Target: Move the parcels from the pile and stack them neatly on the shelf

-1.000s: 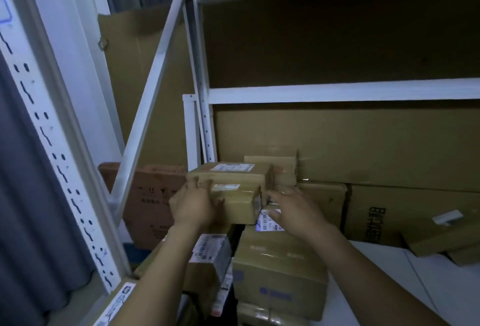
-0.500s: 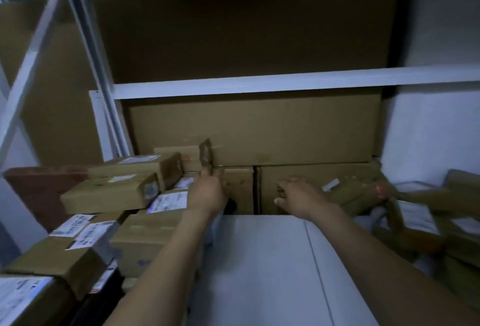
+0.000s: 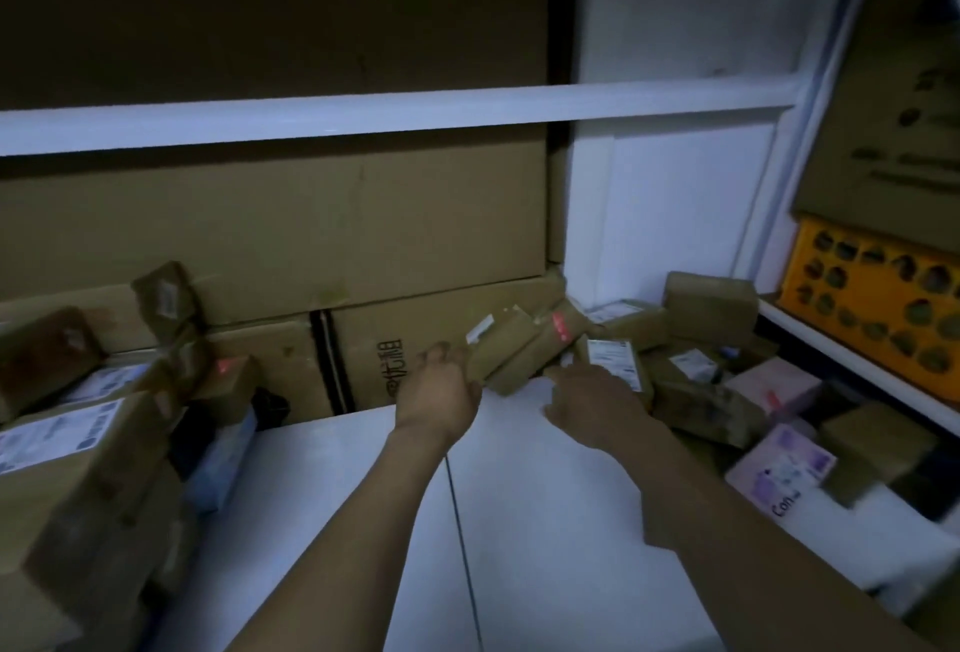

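The tilted parcel point(image 3: 503, 349) lies at the left edge of the pile point(image 3: 727, 376), propped on its neighbours at the back of the white shelf point(image 3: 519, 521). Its long axis runs from about 8 o'clock up to 2 o'clock. The left hand point(image 3: 439, 391) is the nearer one, right at the parcel's low end, so the box lies toward 1 o'clock from that palm. Its fingers curl against the cardboard, but the blur hides whether they have closed on it. I cannot tell. The right hand point(image 3: 592, 399) lies at 4 o'clock of the parcel, fingers stretched out and holding nothing, just beside a labelled parcel point(image 3: 615, 360). The next move likely needs that hand under the raised end — then a carry toward 9 o'clock, where the stacked parcels point(image 3: 78, 423) stand.
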